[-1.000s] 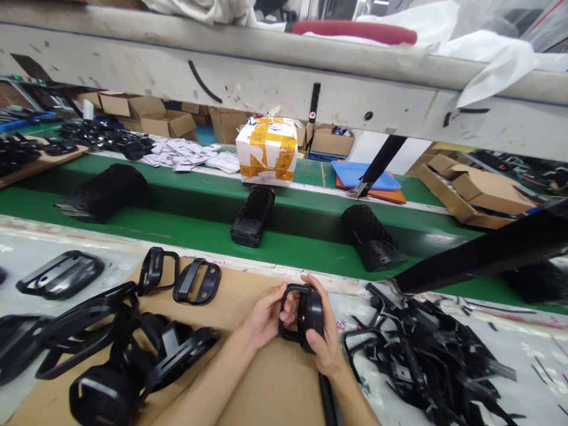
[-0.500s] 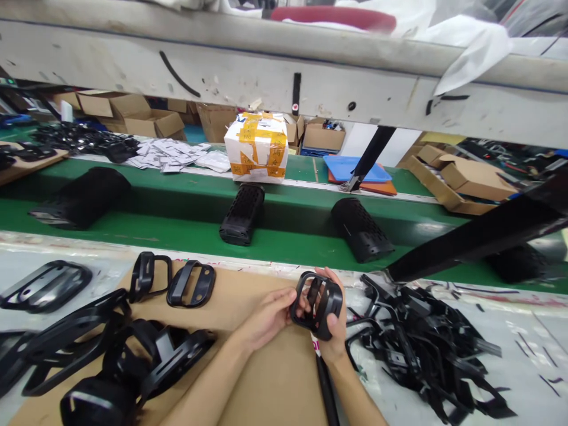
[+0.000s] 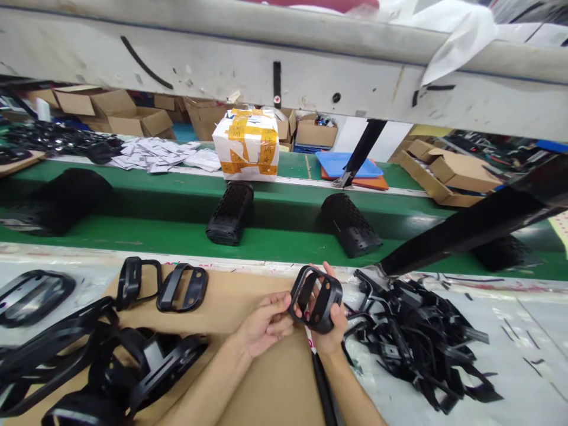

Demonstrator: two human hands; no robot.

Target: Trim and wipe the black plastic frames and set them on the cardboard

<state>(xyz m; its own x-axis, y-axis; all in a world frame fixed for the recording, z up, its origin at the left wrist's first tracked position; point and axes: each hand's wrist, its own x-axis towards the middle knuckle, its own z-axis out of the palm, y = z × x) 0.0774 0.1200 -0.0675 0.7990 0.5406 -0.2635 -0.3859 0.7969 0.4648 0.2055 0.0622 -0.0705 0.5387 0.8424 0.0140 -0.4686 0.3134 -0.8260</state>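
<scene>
Over the cardboard sheet [image 3: 266,387], I hold a black plastic frame [image 3: 331,300] with rounded corners, a crossbar and small holes. My right hand [image 3: 332,337] grips it from behind and the right, thumb on its lower right edge. My left hand [image 3: 266,324] pinches the left rim between thumb and forefinger, its other fingers loosely curled. Similar black frames [image 3: 189,290] lie to the left, some piled together [image 3: 151,361]. Beneath my right hand runs a black rod [image 3: 323,384]. Right of it is a heap of thin black plastic pieces [image 3: 412,343].
Beyond the bench runs a green conveyor belt [image 3: 275,242] carrying black perforated housings [image 3: 231,213]. A slanted black post [image 3: 461,228] crosses at the right. Behind stand a taped white box [image 3: 228,151], a blue tray [image 3: 326,163] and cardboard boxes [image 3: 461,171]. A white beam [image 3: 222,65] spans above.
The black plastic frame has turned in my hands, so its broad side with the crossbar and holes now faces me. The camera view has shifted slightly, moving the surroundings leftward.
</scene>
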